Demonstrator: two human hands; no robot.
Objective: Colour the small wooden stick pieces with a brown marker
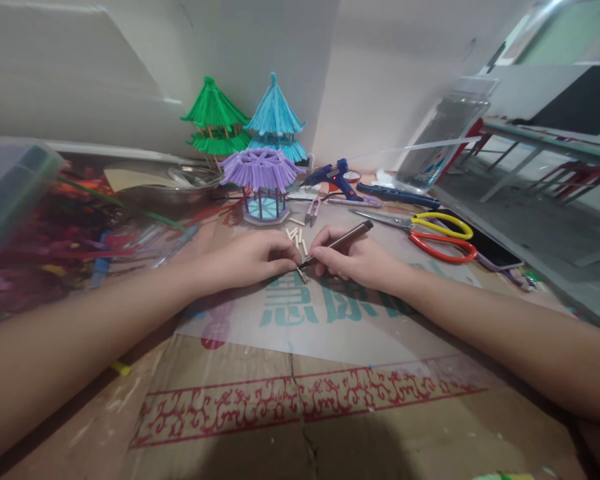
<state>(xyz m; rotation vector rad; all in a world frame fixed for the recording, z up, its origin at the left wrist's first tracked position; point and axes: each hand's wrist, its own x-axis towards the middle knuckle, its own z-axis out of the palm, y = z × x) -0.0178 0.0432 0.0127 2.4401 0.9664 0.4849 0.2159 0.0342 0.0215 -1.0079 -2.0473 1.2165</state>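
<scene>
My right hand (337, 253) holds a dark brown pen (347, 241), its tip pointing down and left. My left hand (275, 253) pinches a small wooden stick (301, 274) at the pen's tip, over a white printed sheet (300, 333). Several short pale stick pieces (297, 235) lie just beyond, between my two hands. Behind them stands a small pavilion with a purple roof (263, 170) and a light blue base. A green two-tiered pavilion (215, 110) and a blue one (275, 110) rise at the back.
Scissors with yellow and red handles (443, 247) lie right, beside a phone (485, 247). A blue glue gun (337, 179) and small snips (313, 211) rest behind my hands. Colourful craft materials and a clear plastic box (15, 193) crowd the left. A plastic container (437, 140) stands back right.
</scene>
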